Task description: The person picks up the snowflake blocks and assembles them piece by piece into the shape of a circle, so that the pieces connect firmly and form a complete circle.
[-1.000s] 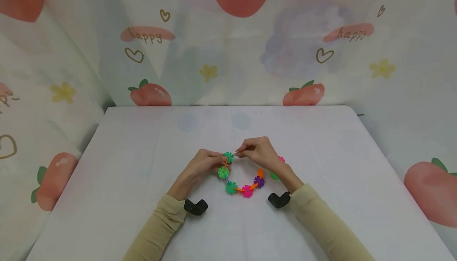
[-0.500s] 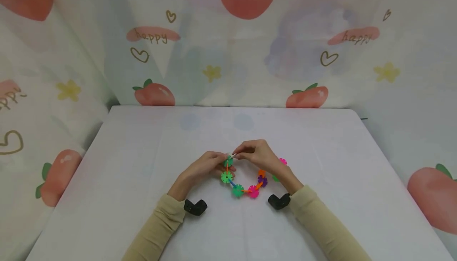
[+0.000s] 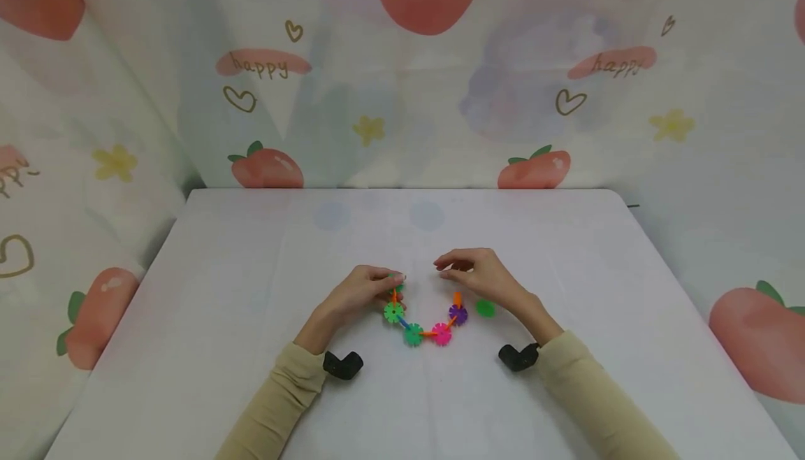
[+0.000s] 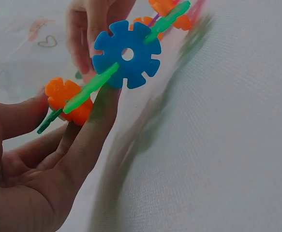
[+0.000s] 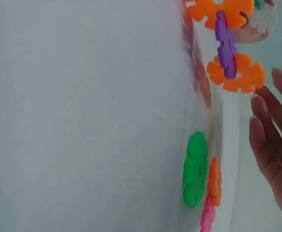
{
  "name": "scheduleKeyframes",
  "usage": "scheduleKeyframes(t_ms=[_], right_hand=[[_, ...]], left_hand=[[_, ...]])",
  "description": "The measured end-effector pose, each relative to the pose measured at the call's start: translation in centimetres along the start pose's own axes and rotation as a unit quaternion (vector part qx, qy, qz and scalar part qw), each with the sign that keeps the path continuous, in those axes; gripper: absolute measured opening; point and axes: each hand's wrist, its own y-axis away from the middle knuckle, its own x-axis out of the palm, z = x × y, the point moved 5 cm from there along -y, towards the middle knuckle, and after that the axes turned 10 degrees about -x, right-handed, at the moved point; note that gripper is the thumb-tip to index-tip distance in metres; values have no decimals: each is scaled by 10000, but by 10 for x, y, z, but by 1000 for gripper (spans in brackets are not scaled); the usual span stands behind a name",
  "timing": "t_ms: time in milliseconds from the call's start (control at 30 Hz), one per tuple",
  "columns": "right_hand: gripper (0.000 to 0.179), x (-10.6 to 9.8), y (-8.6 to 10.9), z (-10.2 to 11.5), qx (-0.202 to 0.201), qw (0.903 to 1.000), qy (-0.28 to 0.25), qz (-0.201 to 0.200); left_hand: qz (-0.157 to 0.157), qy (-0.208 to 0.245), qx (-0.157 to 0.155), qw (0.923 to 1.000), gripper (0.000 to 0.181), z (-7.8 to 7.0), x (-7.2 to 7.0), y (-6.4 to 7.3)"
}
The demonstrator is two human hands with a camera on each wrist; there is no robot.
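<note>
A curved chain of notched plastic snowflake discs hangs from my left hand [image 3: 361, 296], whose thumb and fingers pinch its left end. Close by in the left wrist view are an orange disc [image 4: 58, 94], a light green disc [image 4: 90, 89] and a blue disc [image 4: 127, 54]. A white disc [image 5: 264, 19] shows at the held end in the right wrist view. My right hand [image 3: 487, 277] holds nothing, its fingers loosely bent and apart. It is nearest the chain's other end, where an orange disc [image 5: 244, 75] joins a purple disc [image 5: 226, 46].
Loose discs lie on the white table [image 3: 251, 236] by the right hand: a green one [image 5: 195, 169], an orange one [image 5: 215, 181] and a pink one [image 5: 207, 215]. Black wrist cameras [image 3: 343, 365] sit at both cuffs. A patterned cloth [image 3: 402, 96] hangs behind the table.
My right hand has let go of the white disc at the chain's left end and moved to the right, its fingers spreading. My left hand keeps its pinch on the chain.
</note>
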Motion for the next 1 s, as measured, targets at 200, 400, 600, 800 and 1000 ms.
scheduleKeyframes(t_ms=[200, 400, 600, 800, 1000], right_hand=[[20, -15, 15, -15, 237, 9992, 326, -21], [22, -29, 32, -32, 496, 9966, 656, 99], [28, -32, 37, -42, 585, 9925, 958, 484], [21, -28, 35, -42, 482, 9935, 903, 507], [14, -24, 30, -35, 391, 9963, 701, 317]], left_hand=[[110, 207, -5, 9997, 41, 1, 0, 0], [122, 94, 143, 9998, 40, -1, 1, 1], [63, 27, 239, 9997, 38, -1, -1, 2], [84, -37, 236, 9997, 37, -1, -1, 0], [55, -151, 237, 9996, 36, -1, 0, -1]])
